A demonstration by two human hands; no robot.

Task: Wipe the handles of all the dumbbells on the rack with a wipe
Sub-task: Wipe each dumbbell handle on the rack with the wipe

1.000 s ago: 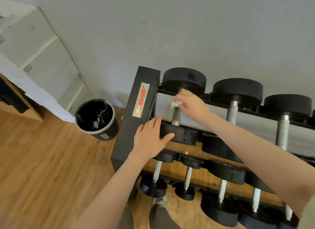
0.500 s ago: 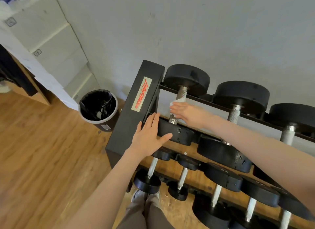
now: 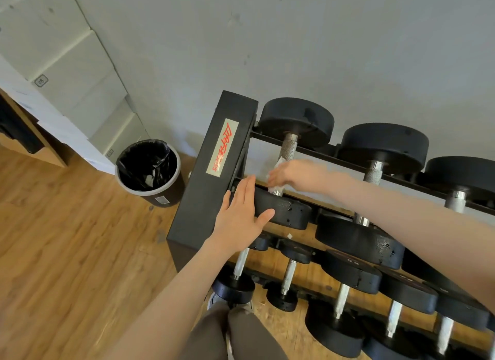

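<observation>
Right hand (image 3: 293,175) gripping wipe (image 3: 276,169) around first dumbbell's handle (image 3: 287,148), top tier.
We're resting our left hand (image 3: 241,215), fingers straight, on its front weight (image 3: 284,211) beside the rack (image 3: 211,172) end.

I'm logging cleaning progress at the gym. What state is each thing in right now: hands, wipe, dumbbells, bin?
Right hand: grips the wipe around the handle.
Wipe: crumpled, wrapped on the handle's lower part.
Top-left dumbbell: racked, being wiped.
Left hand: flat, fingers straight, pressing that dumbbell's near head.
Other dumbbells: racked, untouched.
Bin: lined, open.
</observation>
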